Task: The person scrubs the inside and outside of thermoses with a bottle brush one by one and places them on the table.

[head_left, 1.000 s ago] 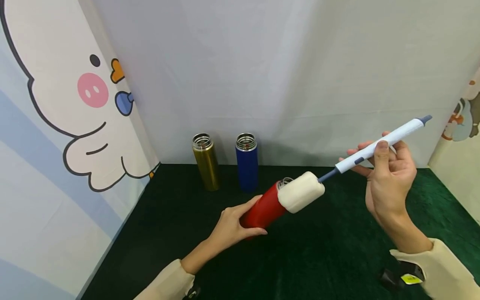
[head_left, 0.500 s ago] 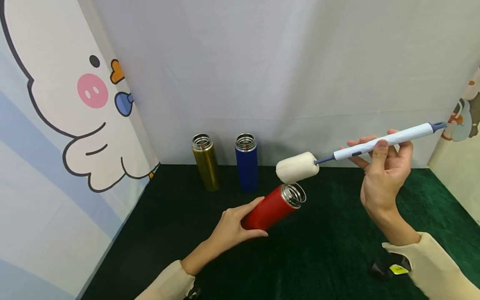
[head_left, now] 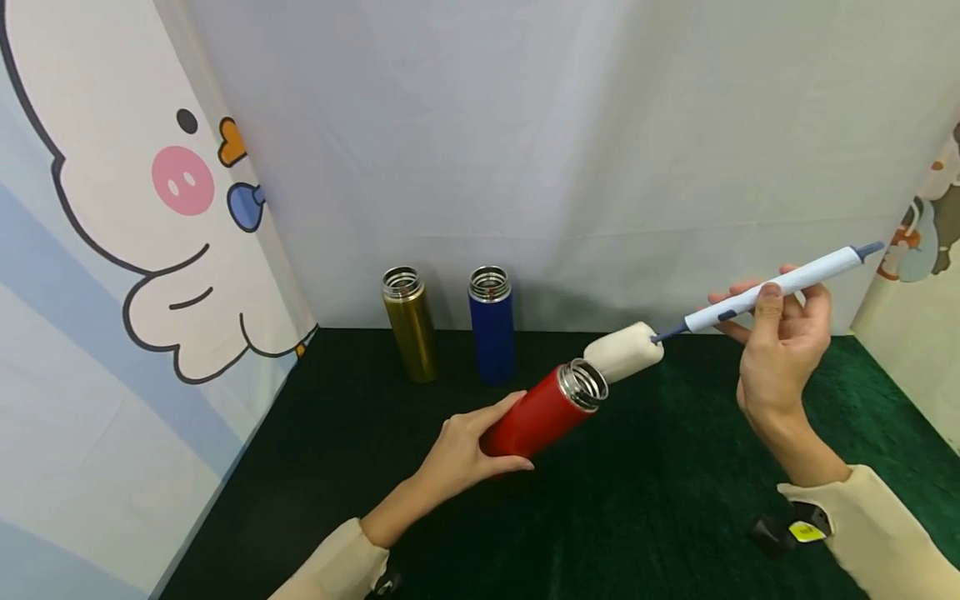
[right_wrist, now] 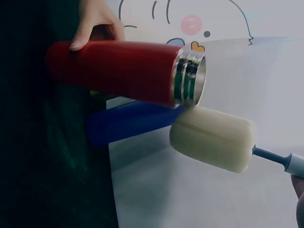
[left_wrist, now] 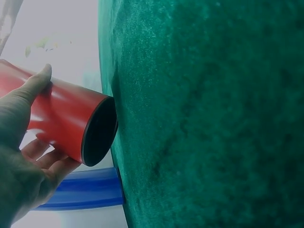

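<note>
My left hand (head_left: 467,454) grips a red thermos bottle (head_left: 542,414) around its lower body, tilted with its lidless steel mouth up and to the right. The left wrist view shows the bottle's dark base (left_wrist: 100,132) held off the green cloth. Between thumb and fingers, my right hand (head_left: 783,362) holds the pale blue handle of a sponge bottle brush (head_left: 776,287). Its white sponge head (head_left: 628,354) lies outside the bottle, just beyond the steel rim (right_wrist: 202,78). Whether sponge and rim touch, I cannot tell.
Behind the red bottle stand a gold bottle (head_left: 412,329) and a blue bottle (head_left: 492,333), both upright and lidless. Dark green cloth (head_left: 637,517) covers the table. A pale curtain (head_left: 600,150) hangs along the back, and a cartoon-printed panel (head_left: 97,350) borders the left side.
The sponge head first lifted off the near side of the bottle's mouth, then came down to the right, behind the rim. My left hand and the red bottle stayed almost still.
</note>
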`<state>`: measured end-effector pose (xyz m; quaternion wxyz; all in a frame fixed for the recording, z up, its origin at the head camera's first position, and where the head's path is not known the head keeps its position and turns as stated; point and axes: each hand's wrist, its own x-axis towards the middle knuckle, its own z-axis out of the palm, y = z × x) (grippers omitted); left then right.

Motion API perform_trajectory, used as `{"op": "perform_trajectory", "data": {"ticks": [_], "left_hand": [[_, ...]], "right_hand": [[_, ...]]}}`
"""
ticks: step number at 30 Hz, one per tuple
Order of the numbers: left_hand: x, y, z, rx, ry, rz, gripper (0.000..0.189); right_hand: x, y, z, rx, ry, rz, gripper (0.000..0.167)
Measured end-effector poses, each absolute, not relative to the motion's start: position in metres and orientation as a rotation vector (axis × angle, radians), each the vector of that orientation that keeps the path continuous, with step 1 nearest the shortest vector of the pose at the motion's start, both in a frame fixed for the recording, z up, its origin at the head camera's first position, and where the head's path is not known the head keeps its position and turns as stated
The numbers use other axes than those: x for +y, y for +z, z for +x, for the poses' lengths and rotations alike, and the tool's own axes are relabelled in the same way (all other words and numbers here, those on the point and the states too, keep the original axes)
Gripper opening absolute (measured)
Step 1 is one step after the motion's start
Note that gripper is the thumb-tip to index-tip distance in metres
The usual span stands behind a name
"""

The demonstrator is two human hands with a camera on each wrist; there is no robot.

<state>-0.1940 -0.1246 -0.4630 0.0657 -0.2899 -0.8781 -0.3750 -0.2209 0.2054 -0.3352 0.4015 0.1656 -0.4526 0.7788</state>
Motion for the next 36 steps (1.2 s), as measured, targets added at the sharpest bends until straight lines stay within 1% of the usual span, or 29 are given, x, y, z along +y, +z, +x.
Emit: {"op": "perform_trajectory", "data": {"ticks": [4, 12, 19, 24, 28, 32, 36], "left_hand": [[-0.125, -0.463, -0.194, -2.658, -1.139, -0.855, 0.086], [-0.123, -0.464, -0.195, -2.646, -1.134, -0.836, 0.086], [-0.122, -0.464, -0.193, -2.640, -1.147, -0.806, 0.086], [-0.122, -0.464, -0.193, -2.640, -1.157, -0.802, 0.086], [-0.123, -0.465, -0.192, -2.629, -1.158, -0.794, 0.086], [-0.123, -0.466, -0.192, -2.611, -1.168, -0.786, 0.084], [-0.124, -0.464, -0.194, -2.611, -1.205, -0.805, 0.083]], "right_hand": [[0.210, -0.339, -0.220, -1.178, 1.951, 0.417, 0.020], [0.218, -0.336, -0.212, -1.172, 1.978, 0.446, 0.025], [0.221, -0.334, -0.209, -1.177, 1.971, 0.445, 0.018], [0.220, -0.331, -0.207, -1.132, 2.074, 0.467, 0.018], [0.219, -0.329, -0.205, -1.034, 2.243, 0.461, 0.023], [0.219, -0.328, -0.204, -1.055, 2.318, 0.379, 0.029], [0.220, -0.331, -0.204, -1.088, 2.382, 0.333, 0.031]]}}
